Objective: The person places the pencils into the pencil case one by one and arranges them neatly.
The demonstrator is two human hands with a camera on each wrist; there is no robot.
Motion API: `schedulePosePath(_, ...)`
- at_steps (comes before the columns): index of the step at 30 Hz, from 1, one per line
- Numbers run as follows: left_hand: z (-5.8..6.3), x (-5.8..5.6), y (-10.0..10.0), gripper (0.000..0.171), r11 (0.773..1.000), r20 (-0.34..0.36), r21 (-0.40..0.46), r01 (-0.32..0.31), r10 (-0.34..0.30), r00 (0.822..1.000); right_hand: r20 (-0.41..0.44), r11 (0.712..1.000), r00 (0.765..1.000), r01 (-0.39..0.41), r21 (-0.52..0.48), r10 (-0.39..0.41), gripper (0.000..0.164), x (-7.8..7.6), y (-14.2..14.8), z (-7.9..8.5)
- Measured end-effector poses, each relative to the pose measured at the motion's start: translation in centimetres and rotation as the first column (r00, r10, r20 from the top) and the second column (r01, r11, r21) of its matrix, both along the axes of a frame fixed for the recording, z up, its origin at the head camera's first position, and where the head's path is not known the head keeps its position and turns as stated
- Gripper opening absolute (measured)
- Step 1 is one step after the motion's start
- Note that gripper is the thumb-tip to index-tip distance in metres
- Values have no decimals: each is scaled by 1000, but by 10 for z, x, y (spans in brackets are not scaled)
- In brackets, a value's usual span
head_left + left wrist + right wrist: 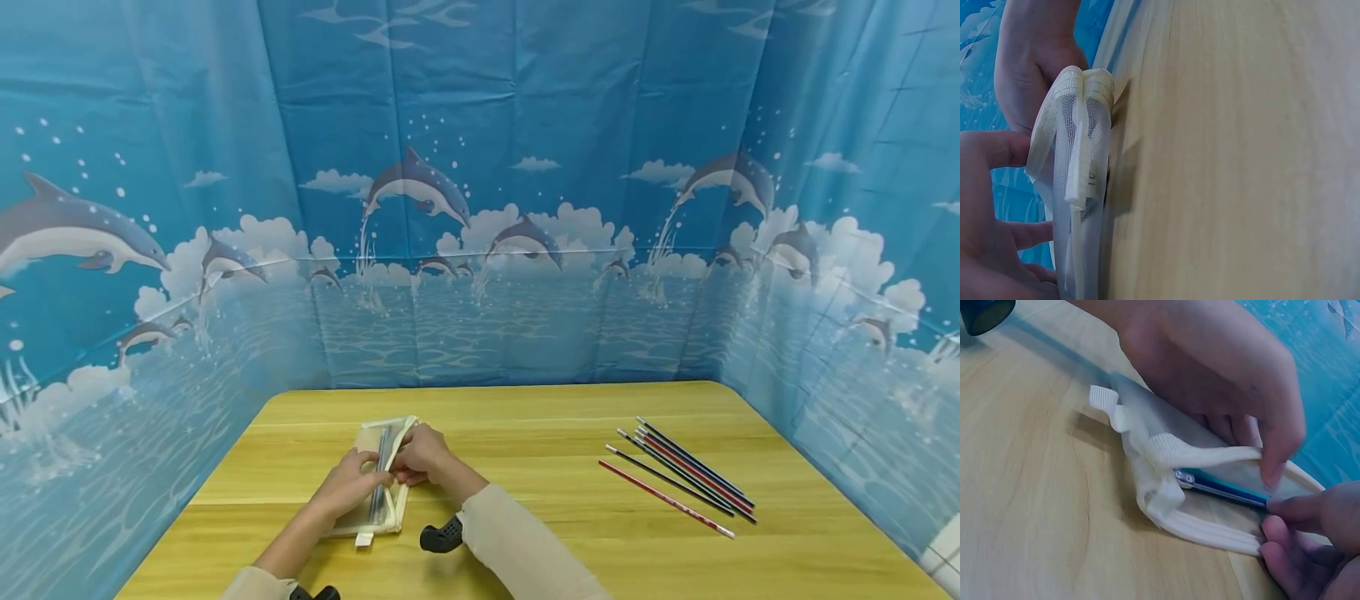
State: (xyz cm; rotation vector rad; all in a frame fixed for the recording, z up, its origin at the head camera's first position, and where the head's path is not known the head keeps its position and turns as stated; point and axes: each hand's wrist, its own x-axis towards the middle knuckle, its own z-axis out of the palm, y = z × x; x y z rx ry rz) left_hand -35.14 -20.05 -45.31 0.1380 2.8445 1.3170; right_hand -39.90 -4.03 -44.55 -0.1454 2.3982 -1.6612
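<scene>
Presently, the left hand (347, 487), thumb bent over, pinches one rim of a whitish mesh pouch (1154, 415); the right hand (423, 454) curls its fingers at the opposite rim, whether also gripping the slim blue thing (1229, 492) inside, I cannot tell. The pouch, soft, ribbon-edged, gapes on the wood-grained table (525, 433), well apart from thin pencils (697, 468).

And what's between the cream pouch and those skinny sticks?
First the right hand, touching the pouch, and its forearm; after that, just bare table up to the sticks. The head view shows it.
</scene>
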Motion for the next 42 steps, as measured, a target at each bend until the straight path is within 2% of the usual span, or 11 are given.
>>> schedulePosePath(5, 0, 0, 0, 67, 1000, 10, -20, -4, 5, 1000, -4, 999, 999, -46, 5, 46, 4, -2, 11, 2)
schedulePosePath(11, 1, -1, -1, 67, 999, 22, -35, -11, 12, 1000, 10, 997, 998, -69, 46, 69, 27, -4, 25, 15)
schedulePosePath(22, 5, 2, 0, 63, 1000, 14, -29, -1, 2, 1000, -30, 979, 990, -134, 157, 140, 31, -5, 43, 31)
schedulePosePath(31, 3, 1, 0, 63, 1000, 14, -19, 2, -2, 1000, -88, 963, 970, -210, 169, 227, 37, -3, 60, 43)
schedulePosePath(42, 2, 1, 0, 62, 1000, 16, -18, 5, -4, 1000, -91, 941, 955, -257, 219, 282, 45, -3, 81, 54)
